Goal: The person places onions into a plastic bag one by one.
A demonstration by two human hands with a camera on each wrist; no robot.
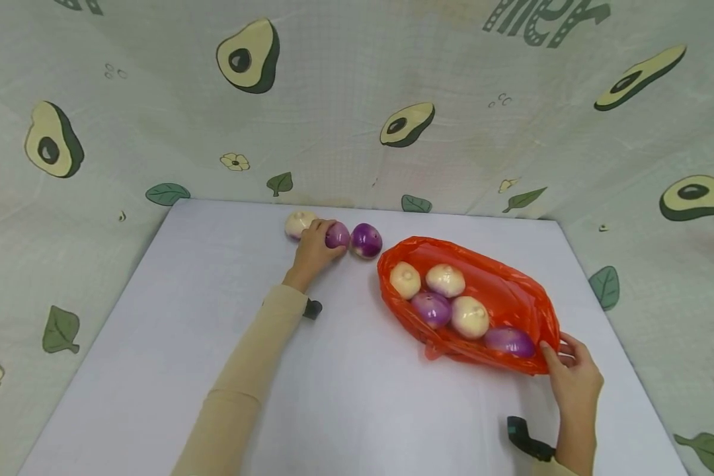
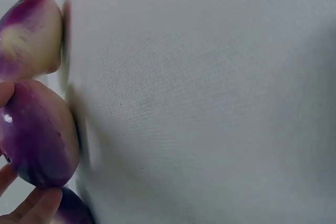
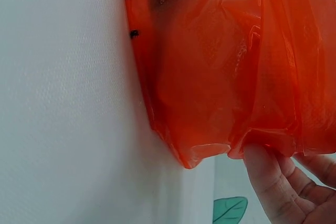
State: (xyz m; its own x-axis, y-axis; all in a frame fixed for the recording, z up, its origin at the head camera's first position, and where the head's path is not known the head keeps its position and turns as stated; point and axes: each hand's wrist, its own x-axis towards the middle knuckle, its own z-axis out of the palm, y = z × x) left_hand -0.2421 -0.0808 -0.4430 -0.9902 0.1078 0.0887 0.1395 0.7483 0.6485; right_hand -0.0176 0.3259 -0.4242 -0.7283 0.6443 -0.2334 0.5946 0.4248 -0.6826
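My left hand (image 1: pixel 315 250) grips a shiny purple onion (image 1: pixel 337 235) at the back of the table. In the left wrist view, fingertips touch the sides of this onion (image 2: pixel 39 135). A whitish onion (image 1: pixel 298 225) lies to its left and a darker purple onion (image 1: pixel 366 240) to its right. On the right, a red plastic bag (image 1: pixel 506 281) lies with its mouth wide, several white and purple onions inside. My right hand (image 1: pixel 576 378) pinches the bag's rim at its near right corner. The right wrist view shows thumb and fingers at the red film (image 3: pixel 210 87).
The white table (image 1: pixel 357 410) reaches back to a hanging cloth (image 1: pixel 333 119) printed with avocados and leaves. Dark wrist-camera mounts show at the left wrist (image 1: pixel 312 309) and right wrist (image 1: pixel 529 441).
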